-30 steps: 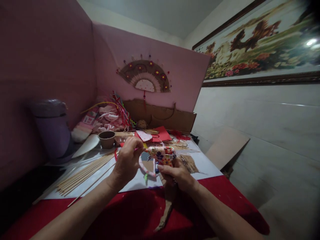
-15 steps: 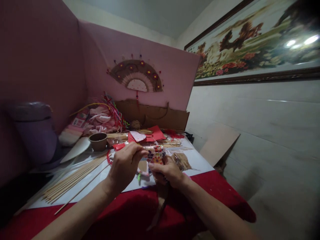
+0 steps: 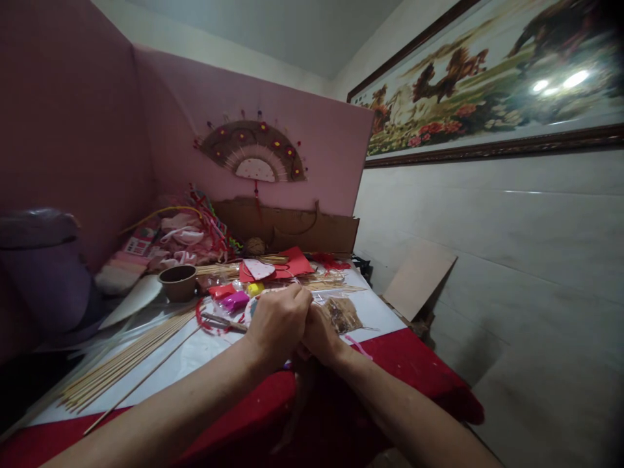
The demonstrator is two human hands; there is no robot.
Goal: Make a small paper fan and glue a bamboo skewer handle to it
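Note:
My left hand (image 3: 280,322) is closed, its fingertips meeting my right hand above the table's front part. My right hand (image 3: 322,333) is also closed, pressed against the left. Half a second ago it held a small flower-patterned piece, which the hands now hide almost entirely. What the left fingers pinch cannot be seen. Left of the hands lie scissors (image 3: 224,321) and a red fuzzy loop (image 3: 201,317). Magenta packet (image 3: 234,301) and yellow packet (image 3: 255,289) rest just behind them. Right of the right hand is a clear bag of small brown items (image 3: 344,314).
Bamboo sticks (image 3: 129,361) spread across the left of the table, beside a brown pot (image 3: 178,283). Behind are red paper (image 3: 299,261), a twine ball (image 3: 254,246) and pink fabric (image 3: 182,231). A decorated fan (image 3: 253,153) hangs on the pink panel.
My left hand has moved right and closed in against my right hand, covering the flower-patterned piece. The scissors and bright packets have come into sight. The view has shifted slightly to the right.

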